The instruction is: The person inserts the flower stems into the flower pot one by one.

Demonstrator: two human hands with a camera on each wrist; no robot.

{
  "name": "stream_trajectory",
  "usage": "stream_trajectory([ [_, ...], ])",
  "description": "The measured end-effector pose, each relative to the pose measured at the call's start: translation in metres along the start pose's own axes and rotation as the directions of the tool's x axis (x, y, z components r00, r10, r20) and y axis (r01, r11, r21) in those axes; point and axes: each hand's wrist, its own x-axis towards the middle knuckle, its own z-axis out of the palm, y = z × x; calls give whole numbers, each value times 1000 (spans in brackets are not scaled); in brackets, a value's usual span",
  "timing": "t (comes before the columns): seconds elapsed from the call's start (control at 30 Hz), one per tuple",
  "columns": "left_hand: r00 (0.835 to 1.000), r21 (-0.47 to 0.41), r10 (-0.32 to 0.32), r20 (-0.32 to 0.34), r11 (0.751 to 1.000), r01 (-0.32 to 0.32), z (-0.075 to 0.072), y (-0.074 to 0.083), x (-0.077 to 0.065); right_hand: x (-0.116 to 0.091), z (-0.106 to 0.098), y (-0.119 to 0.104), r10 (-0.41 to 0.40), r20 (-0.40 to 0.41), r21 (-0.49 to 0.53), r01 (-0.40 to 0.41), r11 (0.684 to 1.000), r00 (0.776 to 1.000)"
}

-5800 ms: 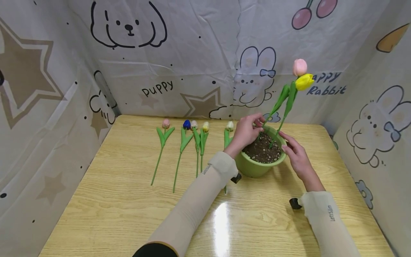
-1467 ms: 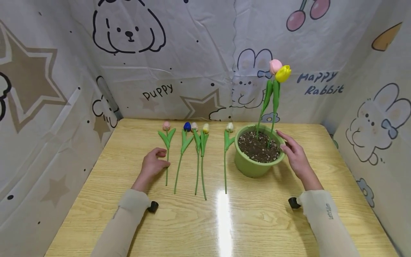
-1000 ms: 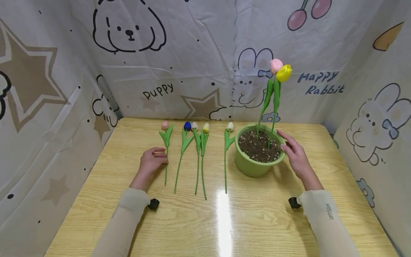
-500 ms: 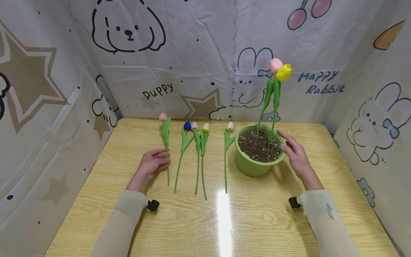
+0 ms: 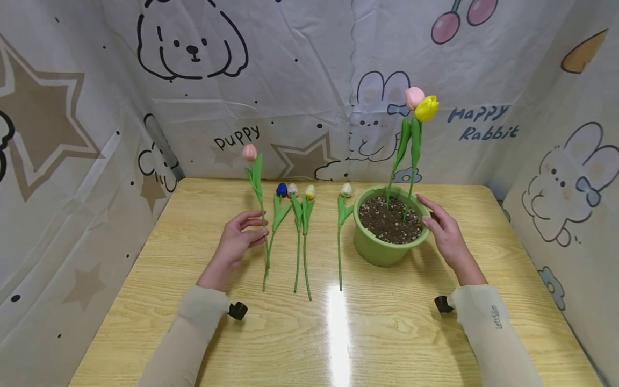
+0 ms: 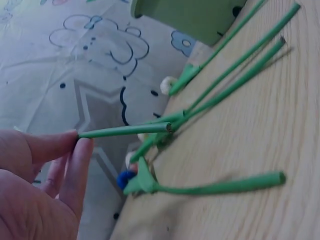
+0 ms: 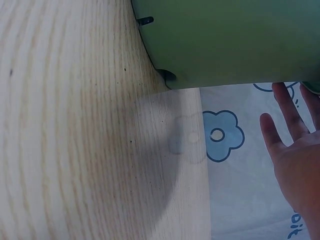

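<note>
While the thumb and fingers of the left hand (image 5: 237, 236) pinch the stem of a pink tulip (image 5: 258, 185), that flower tilts a little left, bloom uppermost, at the left of the scene. Its lower stem end hangs clear of the counter (image 5: 290, 344), as the left wrist view shows. The right hand (image 5: 447, 236) lays spread, fairly straight fingers at the right side of a green pot (image 5: 382, 253), with the thumb at the rim.

Just right of the held stem, a blue tulip (image 5: 279, 217) lies on the counter, its bloom toward the far edge. Next come a pale pink tulip (image 5: 297, 215) and a pale yellow tulip (image 5: 306, 219), close together, then a white tulip (image 5: 341, 212) just left of the pot. Dark soil (image 5: 389, 228) with light specks fills the pot, and a second pink tulip (image 5: 404, 141) and a bright yellow tulip (image 5: 416, 144) stand in it, blooms overlapping in the head view. Farther out, a pale cloth (image 5: 309, 70) printed with cartoon animals and stars hangs behind the counter and along both sides.
</note>
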Motion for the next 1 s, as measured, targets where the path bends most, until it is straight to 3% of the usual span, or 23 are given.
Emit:
stream_trajectory([
  [0.23, 995, -52, 101, -17, 993, -102, 26, 18, -1, 0, 0, 0, 5, -4, -12, -5, 1000, 1000],
  [0.47, 992, -133, 124, -31, 983, -127, 55, 30, 2, 2, 1, 1, 4, -6, -27, -4, 1000, 1000],
  [0.67, 987, -111, 160, -26, 980, -162, 76, 41, 8, 2, 1, 2, 1, -8, -16, -1, 1000, 1000],
  [0.8, 972, -131, 233, 26, 965, -228, 91, 48, 11, 1, 0, 2, 1, -12, -23, -1, 1000, 1000],
  [1.0, 929, -133, 366, 55, 925, -357, 120, 60, 18, 1, 0, 3, 1, -11, -24, -1, 1000, 1000],
])
